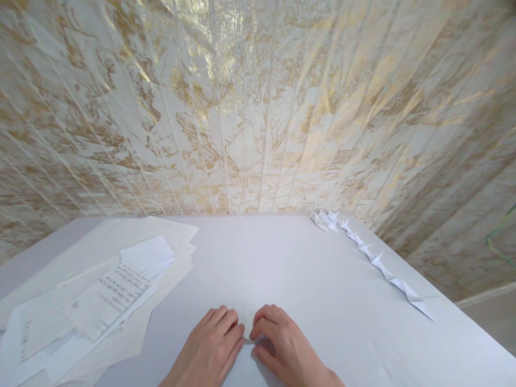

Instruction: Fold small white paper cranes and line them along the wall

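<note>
White small paper piece (248, 342), mostly hidden, sits between left hand (216, 339) and right hand (279, 338), pinched by the fingers of both. Right beyond the grip: pointed, folded white paper figures (387, 274) in line. Left: overlapping whitish paper sheets (169, 279).

Bright, diffuse illumination. Glare is strongest at the upper centre of the gold-patterned wall covering (250, 123), where a pale yellow sheen washes over the design; its right-hand side is dimmer. The white tabletop (274, 263) is fairly evenly lit. A soft grey shadow lies beneath the right hand (282, 341), while the pale paper (249, 342) at its fingertips nearly merges in tone with the surface. Wide-angle distortion makes the covering's vertical lines fan outward. Blur softens the outer margins; print on the sheets (115, 293) is illegible.
</note>
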Tool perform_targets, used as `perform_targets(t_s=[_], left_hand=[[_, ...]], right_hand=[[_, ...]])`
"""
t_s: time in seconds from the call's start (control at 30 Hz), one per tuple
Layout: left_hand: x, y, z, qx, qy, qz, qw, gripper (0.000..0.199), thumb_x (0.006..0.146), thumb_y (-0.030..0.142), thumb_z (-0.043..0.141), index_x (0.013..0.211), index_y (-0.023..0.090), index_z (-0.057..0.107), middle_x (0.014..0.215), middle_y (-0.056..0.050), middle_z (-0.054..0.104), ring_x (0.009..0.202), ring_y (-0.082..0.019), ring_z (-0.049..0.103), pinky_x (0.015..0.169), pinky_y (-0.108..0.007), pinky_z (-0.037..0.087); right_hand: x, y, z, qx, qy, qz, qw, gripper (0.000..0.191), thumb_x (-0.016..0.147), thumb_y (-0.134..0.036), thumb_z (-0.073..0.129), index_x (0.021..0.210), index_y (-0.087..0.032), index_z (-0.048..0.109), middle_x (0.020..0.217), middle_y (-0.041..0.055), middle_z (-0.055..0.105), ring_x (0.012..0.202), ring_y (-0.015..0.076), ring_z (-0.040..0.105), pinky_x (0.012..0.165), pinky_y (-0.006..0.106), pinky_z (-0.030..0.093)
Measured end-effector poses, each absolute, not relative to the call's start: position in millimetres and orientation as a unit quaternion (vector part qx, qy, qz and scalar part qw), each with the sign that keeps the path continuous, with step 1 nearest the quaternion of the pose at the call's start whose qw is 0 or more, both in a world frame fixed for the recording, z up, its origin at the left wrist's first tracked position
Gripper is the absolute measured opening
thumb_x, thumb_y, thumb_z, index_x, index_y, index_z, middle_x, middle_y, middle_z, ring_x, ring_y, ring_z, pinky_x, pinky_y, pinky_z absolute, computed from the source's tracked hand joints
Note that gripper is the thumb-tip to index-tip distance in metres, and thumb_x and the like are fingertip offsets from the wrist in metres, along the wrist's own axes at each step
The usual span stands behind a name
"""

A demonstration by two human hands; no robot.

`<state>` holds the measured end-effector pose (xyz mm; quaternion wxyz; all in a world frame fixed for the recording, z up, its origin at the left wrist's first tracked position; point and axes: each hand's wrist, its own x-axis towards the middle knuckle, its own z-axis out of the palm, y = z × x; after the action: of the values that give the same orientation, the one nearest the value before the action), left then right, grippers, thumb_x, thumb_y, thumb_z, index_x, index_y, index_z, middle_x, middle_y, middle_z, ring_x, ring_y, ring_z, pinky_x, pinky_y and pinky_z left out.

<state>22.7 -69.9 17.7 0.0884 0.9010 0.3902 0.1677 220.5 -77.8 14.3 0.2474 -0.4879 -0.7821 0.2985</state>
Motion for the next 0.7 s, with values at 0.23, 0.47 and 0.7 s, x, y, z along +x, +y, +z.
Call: perform_targets(t_s=[0.23,0.47,0.7], left_hand=[[27.4,-60.8,11.4,0.866,0.436,0.185,0.157,0.018,0.092,0.011,0.052,0.076,0.019,0.057,0.082,0.000,0.060,0.080,-0.020,0.055,0.073,-0.033,0.043],[30.7,-62.9,10.6,0.849,0.467,0.175,0.176,0.019,0.088,0.006,0.047,0.076,0.019,0.052,0.082,-0.002,0.058,0.082,-0.022,0.053,0.073,-0.037,0.040],[30.2,-64.9,14.6,0.850,0.464,0.154,0.196,0.022,0.098,0.019,0.042,0.080,0.019,0.055,0.087,-0.003,0.057,0.085,-0.024,0.053,0.074,-0.038,0.038]], right_hand=[[220.3,-75.4,18.8,-0.532,-0.762,0.277,0.245,0.016,0.077,-0.002,0.071,0.076,-0.018,0.068,0.083,0.0014,0.063,0.087,0.0188,0.053,0.081,0.030,0.040],[220.0,-74.1,18.2,-0.542,-0.751,0.290,0.241,0.017,0.078,-0.002,0.070,0.082,-0.018,0.066,0.088,0.0014,0.063,0.089,0.0194,0.052,0.083,0.032,0.038],[215.9,-73.8,18.6,-0.558,-0.741,0.287,0.241,0.015,0.080,-0.004,0.070,0.078,-0.019,0.065,0.088,0.0016,0.062,0.090,0.0207,0.052,0.083,0.034,0.038]])
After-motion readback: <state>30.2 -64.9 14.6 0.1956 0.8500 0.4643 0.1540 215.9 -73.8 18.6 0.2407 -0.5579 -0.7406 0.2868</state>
